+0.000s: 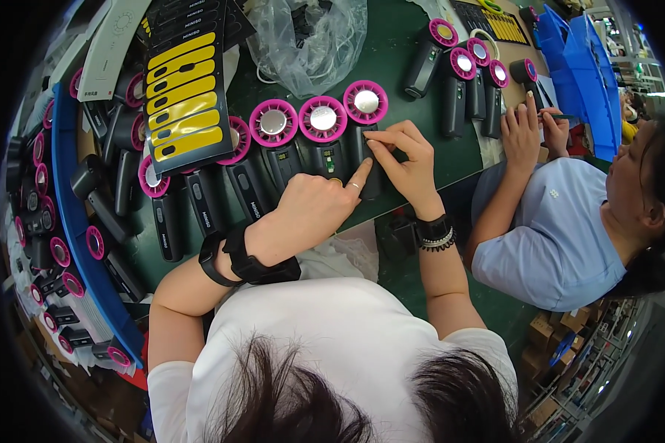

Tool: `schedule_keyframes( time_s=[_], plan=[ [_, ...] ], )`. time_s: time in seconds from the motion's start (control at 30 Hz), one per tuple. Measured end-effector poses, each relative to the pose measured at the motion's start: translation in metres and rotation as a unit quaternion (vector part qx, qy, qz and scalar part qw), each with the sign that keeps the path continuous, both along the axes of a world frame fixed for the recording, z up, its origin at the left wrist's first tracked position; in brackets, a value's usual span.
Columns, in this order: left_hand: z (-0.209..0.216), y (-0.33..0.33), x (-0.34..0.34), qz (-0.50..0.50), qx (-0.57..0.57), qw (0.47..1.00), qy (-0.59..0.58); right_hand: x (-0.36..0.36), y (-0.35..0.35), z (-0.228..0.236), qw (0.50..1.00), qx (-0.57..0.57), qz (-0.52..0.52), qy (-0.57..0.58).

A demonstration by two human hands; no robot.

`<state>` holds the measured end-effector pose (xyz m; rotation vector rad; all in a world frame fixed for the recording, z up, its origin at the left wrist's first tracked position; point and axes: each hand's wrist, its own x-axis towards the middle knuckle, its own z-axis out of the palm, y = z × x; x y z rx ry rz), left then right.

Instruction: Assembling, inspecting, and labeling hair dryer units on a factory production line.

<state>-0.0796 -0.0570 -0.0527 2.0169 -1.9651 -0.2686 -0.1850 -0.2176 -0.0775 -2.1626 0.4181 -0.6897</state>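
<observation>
Green worktable [388, 52], viewed by the head camera: right of a yellow-and-black sticker sheet [185, 96] lies a pink-rimmed black handheld fan [357, 151], its handle touched by the left hand's [314, 210] extended index finger and the right hand's [408, 161] nearly meeting thumb and fingertip, any grip unclear.

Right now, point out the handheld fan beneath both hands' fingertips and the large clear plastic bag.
Handheld fan [358, 149], head view: upper black handle.
Large clear plastic bag [307, 46], head view: crumpled middle.

clear plastic bag [310, 46] (crumpled) on a green table [391, 46], blue bins [571, 74] at right
</observation>
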Motion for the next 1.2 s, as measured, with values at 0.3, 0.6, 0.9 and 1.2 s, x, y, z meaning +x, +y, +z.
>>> schedule_keyframes(
  time_s=[0.3,0.6,0.9,1.2],
  plan=[
    [-0.001,-0.001,0.000,0.001,-0.001,1.000,0.000,0.000,0.002,-0.003,0.999,0.038,-0.032,-0.007],
    [-0.001,-0.002,-0.001,0.005,0.015,1.000,0.005,-0.002,-0.002,-0.011,0.994,0.110,-0.029,0.001],
    [-0.004,0.002,0.002,0.020,0.014,1.000,0.003,0.006,0.008,-0.019,0.937,0.337,-0.075,-0.057],
    [-0.007,-0.002,-0.002,0.006,0.001,1.000,-0.006,0.013,0.017,-0.024,0.923,0.348,-0.103,-0.126]
  ],
)
